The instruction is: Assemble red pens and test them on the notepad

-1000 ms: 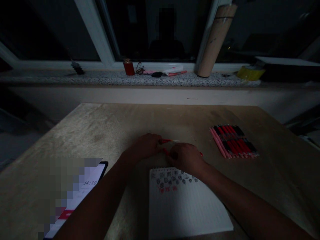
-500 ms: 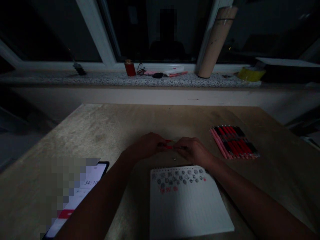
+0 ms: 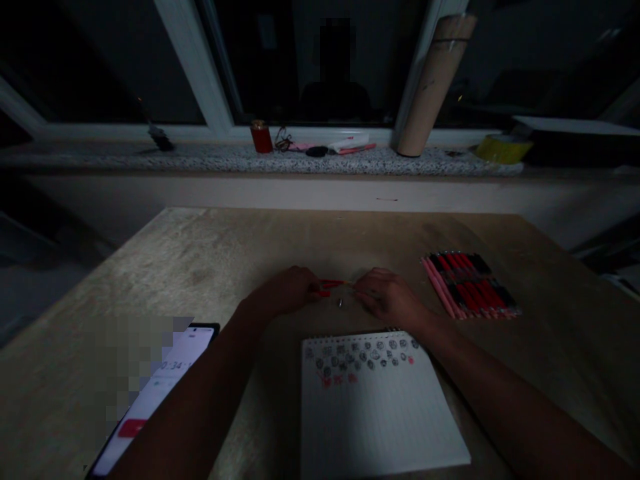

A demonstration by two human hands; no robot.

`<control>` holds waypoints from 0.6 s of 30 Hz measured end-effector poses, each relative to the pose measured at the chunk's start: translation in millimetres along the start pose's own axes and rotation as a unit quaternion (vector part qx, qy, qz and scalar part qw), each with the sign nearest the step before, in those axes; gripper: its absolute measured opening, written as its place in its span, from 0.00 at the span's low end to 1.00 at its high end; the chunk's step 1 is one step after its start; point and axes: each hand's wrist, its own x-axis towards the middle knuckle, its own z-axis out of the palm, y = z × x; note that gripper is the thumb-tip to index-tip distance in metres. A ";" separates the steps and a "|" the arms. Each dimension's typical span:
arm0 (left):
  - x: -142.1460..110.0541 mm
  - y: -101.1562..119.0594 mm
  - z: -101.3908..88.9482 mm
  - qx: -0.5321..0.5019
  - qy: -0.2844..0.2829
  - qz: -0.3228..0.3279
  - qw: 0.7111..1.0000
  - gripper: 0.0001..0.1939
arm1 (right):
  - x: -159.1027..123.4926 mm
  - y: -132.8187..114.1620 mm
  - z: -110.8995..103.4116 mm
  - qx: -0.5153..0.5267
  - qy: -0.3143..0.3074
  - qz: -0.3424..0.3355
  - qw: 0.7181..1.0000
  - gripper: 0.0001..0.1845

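Note:
My left hand [image 3: 295,288] is closed on a red pen [image 3: 332,283], whose thin, pale end points right toward my other hand. A short red piece [image 3: 324,293] sticks out below it from the same fingers. My right hand [image 3: 386,292] is closed, fingertips at the pale end of the pen; what they pinch is too dark to make out. A small shiny metal piece [image 3: 341,303] is just below, between the hands. In front lies a spiral notepad [image 3: 380,413] with rows of dark and red scribbled marks.
A flat bundle of red, black and pink pens [image 3: 470,285] lies on the table [image 3: 200,253] at the right. A lit phone [image 3: 160,393] is partly under my left forearm. The windowsill [image 3: 210,155] holds a red jar [image 3: 261,137], a tall tube [image 3: 435,87] and yellow tape [image 3: 503,148].
My hands have drawn apart a little, and more of the red pen shows between them. The small metal piece appears slightly higher and further left.

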 end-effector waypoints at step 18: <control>28.6 -15.5 39.6 -0.454 0.437 -0.091 0.771 0.16 | 0.8 31.4 -11.8 0.282 0.218 0.323 0.877 0.18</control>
